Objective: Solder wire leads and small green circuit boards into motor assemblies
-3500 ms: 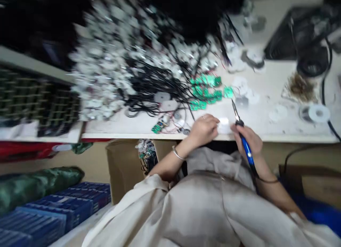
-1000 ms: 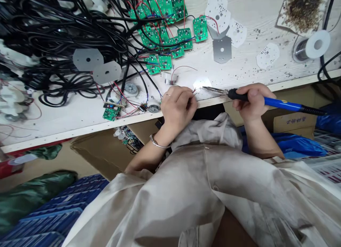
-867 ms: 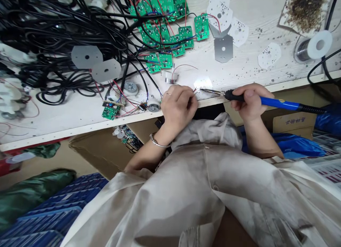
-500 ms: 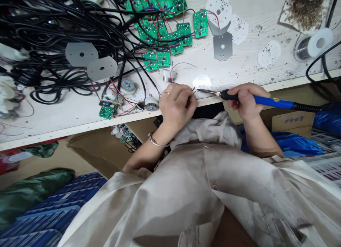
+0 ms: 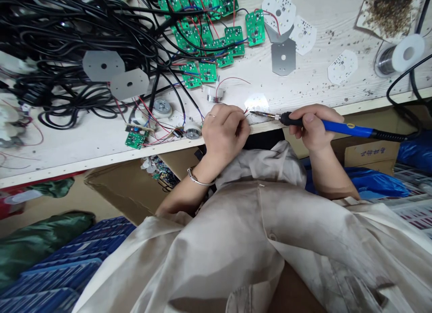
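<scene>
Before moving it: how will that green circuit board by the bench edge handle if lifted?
The green circuit board is probably stiff and light, being thin and flat. Its thin coloured wires look floppy and tangled with neighbouring leads, so lifting may drag those along.

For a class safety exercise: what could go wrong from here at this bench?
The tip of the soldering iron in the right hand sits very near the left hand, so, if hot, a slip could burn it. The thin wires pinched there could also slip out of place. The heaped black cables might snag a sleeve.
</scene>
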The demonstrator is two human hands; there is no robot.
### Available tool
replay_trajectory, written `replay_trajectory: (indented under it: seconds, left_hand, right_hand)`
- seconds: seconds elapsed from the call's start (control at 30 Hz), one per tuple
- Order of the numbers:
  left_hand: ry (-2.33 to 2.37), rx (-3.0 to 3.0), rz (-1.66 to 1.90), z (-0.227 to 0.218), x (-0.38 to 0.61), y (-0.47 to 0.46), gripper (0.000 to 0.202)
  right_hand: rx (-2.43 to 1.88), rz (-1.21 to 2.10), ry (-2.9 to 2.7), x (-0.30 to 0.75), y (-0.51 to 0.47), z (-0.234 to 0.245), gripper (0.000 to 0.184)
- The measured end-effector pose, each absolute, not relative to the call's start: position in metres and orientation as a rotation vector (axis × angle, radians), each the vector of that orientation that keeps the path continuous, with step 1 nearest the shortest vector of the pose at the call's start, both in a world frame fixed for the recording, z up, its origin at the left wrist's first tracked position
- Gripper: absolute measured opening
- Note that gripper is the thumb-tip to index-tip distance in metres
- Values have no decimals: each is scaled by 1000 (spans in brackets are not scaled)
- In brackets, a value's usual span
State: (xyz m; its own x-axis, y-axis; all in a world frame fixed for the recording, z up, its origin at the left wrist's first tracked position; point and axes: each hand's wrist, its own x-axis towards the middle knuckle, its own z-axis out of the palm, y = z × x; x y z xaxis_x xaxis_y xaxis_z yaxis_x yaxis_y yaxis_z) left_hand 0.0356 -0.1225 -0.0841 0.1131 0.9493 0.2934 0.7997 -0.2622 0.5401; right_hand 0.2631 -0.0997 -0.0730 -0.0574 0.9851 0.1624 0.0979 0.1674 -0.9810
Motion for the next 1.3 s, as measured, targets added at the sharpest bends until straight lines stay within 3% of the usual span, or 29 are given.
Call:
replay_trajectory:
  seconds: [0.27, 0.53, 0.7, 0.87, 1.0, 1.3]
  left_hand:
    - [1693, 2070, 848, -84, 34, -122, 6]
    - [1648, 1996, 866, -84, 33, -124, 7]
    - [1625, 1988, 897, -84, 31, -123, 8]
    - [1611, 2190, 1036, -80, 29, -121, 9]
    - [1575, 2292, 1075, -83, 24, -115, 11]
    - [1552, 2401, 1069, -83, 22, -113, 12]
  right_hand:
    - [-1233, 1045, -1522, 267, -101, -75, 41]
    - [-1091, 1080, -1400, 266, -99, -75, 26]
    - [-1096, 1063, -1371, 262, -102, -76, 28]
    - [-1137, 718, -1180, 265, -95, -73, 34]
    - [-1189, 340, -1103, 293, -59, -76, 27]
    - [-1526, 384, -1067, 329, -8, -104, 52]
